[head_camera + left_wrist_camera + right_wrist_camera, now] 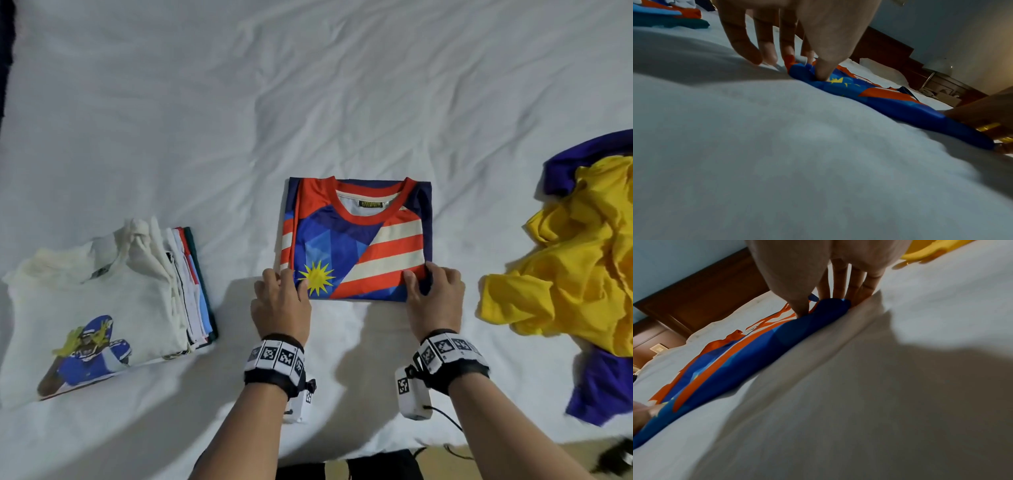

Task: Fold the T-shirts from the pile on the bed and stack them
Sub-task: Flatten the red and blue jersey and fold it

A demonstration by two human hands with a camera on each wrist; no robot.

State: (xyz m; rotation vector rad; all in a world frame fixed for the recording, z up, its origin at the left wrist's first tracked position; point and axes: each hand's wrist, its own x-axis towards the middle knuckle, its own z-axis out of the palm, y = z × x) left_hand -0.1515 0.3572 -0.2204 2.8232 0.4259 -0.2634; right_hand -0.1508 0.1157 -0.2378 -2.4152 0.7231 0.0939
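Both forearms reach up from the bottom of the head view, each wrist strapped with a black band carrying square coded markers. Just beyond them lies the folded flag-print T-shirt (358, 240), a near-square packet in the middle of the white bed sheet (308, 102), its red collar pointing away from the person and the folded edge toward them; it is slightly wider than deep, so its long axis runs left to right. The left hand (281, 305) pinches the near left corner, thumb pressed on top by the yellow sun print and fingers curled down at the side edge, as the left wrist view shows. The right hand (434, 298) pinches the near right corner likewise, thumb on top, fingers tucked at the edge against the sheet.

To the left, well apart, sits the stack of folded shirts (102, 308), a cream one with a football-player print on top; the lower layers show only as thin coloured edges. To the right lies the unfolded pile: a crumpled yellow shirt (575, 260) over a purple shirt (596, 387), both cut off by the frame edge. Wrist views are blurred and tilted; a dark wooden headboard (705, 295) shows behind the bed.
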